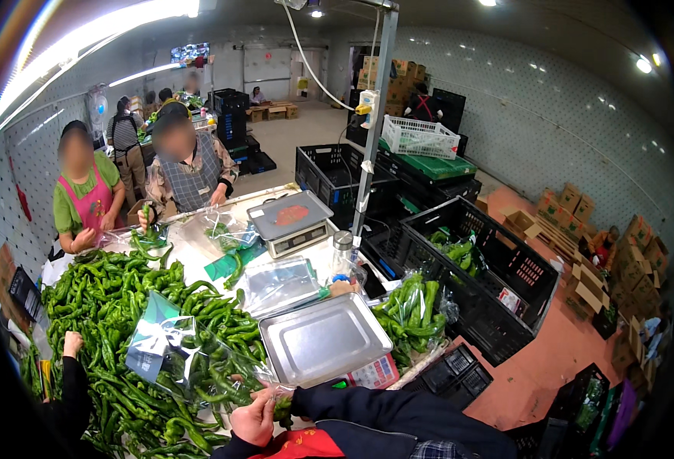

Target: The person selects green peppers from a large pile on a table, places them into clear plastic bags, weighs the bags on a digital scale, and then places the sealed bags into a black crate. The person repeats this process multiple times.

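Observation:
My left hand (253, 419) is closed in a pinch at the near end of a clear plastic bag (192, 346) with green printed areas. Beside it, my right hand (282, 393) also closes on the bag's gathered edge, its fingers partly hidden by the plastic and dark sleeve. Long green peppers (226, 380) show through the bag, which lies on a big heap of loose green peppers (111, 306). Right of the bag, a scale with a bare steel tray (323, 336) stands close to my hands.
Filled pepper bags (412, 310) lie beyond the tray. Another scale (291, 218), a metal post (375, 122) and black crates (482, 283) stand farther off. A co-worker's hand (73, 344) rests on the heap at left; two people (88, 191) work across the table.

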The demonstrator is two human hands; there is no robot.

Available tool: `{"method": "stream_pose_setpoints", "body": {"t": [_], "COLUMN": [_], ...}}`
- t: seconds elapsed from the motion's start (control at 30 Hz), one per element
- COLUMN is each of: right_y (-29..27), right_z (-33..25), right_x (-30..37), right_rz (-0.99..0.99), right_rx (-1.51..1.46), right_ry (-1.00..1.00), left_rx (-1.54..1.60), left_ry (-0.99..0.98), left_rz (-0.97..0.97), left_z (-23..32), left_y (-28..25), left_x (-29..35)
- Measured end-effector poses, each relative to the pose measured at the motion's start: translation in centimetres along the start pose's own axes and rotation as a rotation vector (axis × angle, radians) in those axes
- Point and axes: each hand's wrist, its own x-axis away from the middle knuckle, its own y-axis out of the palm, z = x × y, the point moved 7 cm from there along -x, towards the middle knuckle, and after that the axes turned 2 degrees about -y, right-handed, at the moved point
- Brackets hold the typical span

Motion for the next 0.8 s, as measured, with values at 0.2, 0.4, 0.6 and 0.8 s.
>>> {"method": "stream_pose_setpoints", "body": {"t": [0.2,0.4,0.6,0.8], "right_y": [4.0,2.2,-0.5,2.8], "right_z": [-4.1,-3.8,-4.7,-4.6], "right_x": [1.7,2.0,0.6,-1.4], "right_rz": [0.109,0.307,0.305,0.141], "right_rx": [-0.036,0.070,0.368,0.648], "right_ry": [-0.007,-0.032,-0.056,-0.250], "left_rx": [0.025,0.061,0.036,-0.060], "left_ry": [-0.172,-0.083,-0.044,-0.084], "left_rz": [-0.008,0.024,0.030,0.011], "left_z": [-1.5,-1.9,-1.4,-0.2], "left_y": [-0.5,0.5,0.2,-0.3], "left_x": [0.2,0.4,-0.6,-1.4]}}
